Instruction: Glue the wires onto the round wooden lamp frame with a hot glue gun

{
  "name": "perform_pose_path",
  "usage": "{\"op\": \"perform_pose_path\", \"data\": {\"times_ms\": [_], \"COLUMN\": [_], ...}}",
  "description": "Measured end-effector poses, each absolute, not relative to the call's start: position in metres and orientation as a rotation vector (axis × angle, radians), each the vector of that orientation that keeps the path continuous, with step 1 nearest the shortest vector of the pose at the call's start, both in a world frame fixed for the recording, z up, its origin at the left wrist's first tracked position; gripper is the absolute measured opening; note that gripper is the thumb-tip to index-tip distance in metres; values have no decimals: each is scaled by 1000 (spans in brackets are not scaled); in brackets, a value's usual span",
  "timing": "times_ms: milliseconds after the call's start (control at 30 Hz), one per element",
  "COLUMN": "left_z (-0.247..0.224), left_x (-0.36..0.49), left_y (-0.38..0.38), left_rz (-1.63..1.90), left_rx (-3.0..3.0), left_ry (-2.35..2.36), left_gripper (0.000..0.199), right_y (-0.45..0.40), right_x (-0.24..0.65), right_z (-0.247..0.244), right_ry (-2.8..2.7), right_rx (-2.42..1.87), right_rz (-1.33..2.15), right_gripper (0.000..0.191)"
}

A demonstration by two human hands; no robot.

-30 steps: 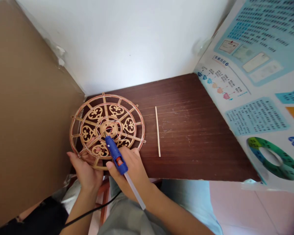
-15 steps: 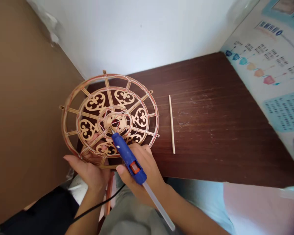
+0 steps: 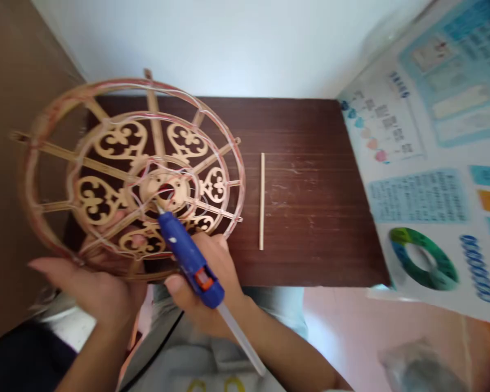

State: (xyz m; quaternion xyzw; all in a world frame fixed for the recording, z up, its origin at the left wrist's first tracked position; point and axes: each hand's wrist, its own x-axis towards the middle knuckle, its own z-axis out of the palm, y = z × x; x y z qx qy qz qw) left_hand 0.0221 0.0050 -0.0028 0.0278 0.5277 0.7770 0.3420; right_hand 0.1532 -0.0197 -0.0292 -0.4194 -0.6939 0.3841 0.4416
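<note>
My left hand [image 3: 102, 288] grips the near-left rim of a round wooden openwork frame [image 3: 155, 117], its fingers partly seen through the gaps beneath. The frame has rings, spokes, cut-out scroll pieces and thin wire strung along it, and it is held tilted above the table. My right hand [image 3: 216, 283] is wrapped around a blue glue gun [image 3: 183, 245] with a translucent glue stick [image 3: 243, 340] sticking out of its back. The gun's nozzle points at the frame's hub and seems to touch it or nearly so.
On the dark wood table [image 3: 310, 218] lies a thin wooden stick [image 3: 262, 201], right of the frame. A brown board [image 3: 8, 218] stands at the left, a white wall [image 3: 228, 49] behind, and a printed poster board [image 3: 416, 196] at the right. A black cord [image 3: 159, 348] runs below my hands.
The frame looks larger and closer and sits further left in view, with both hands and the glue gun shifted along. The view has turned right, showing more of the poster board.
</note>
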Motion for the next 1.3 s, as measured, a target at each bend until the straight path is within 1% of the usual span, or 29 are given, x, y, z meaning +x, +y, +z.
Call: {"op": "perform_pose_path", "data": {"times_ms": [67, 100, 267, 333, 400, 500, 567, 700, 867, 967, 1133, 1300], "left_z": [-8, -11, -24, -27, -30, -32, -32, -33, -37, -38, -35, -34], "left_x": [21, 19, 12, 10, 8, 6, 6, 7, 5, 3, 6, 6], "left_y": [8, 7, -9, -13, -14, -14, -14, -15, -16, -17, -17, -18], "left_rz": [2080, 2080, 1880, 1876, 1895, 1901, 1895, 1910, 1920, 1915, 1865, 1825], "left_rx": [125, 133, 155, 184, 218, 258, 268, 269, 231, 291, 354, 423], "left_ry": [1496, 1523, 1512, 1482, 1466, 1451, 1449, 1431, 1415, 1423, 1477, 1484], "left_gripper": [79, 83, 91, 90, 85, 86, 87, 81, 82, 78, 90, 83], "right_y": [-20, -20, -20, -19, -19, -18, -18, -17, -17, -17, -17, -17], "right_x": [152, 151, 151, 153, 153, 152, 150, 148, 148, 149, 148, 148], "right_z": [-31, -32, -28, -26, -27, -32, -35, -37, -35, -35, -34, -33], "right_ry": [-1720, -1717, -1753, -1780, -1794, -1813, -1809, -1803, -1818, -1824, -1831, -1823], "right_rx": [-1025, -1017, -994, -996, -1012, -1045, -1056, -1063, -1069, -1069, -1071, -1082], "right_rz": [965, 961, 881, 889, 887, 873, 873, 886, 875, 868, 855, 861], "right_gripper": [29, 28, 29, 28, 22, 14, 14, 14, 12, 11, 13, 16]}}
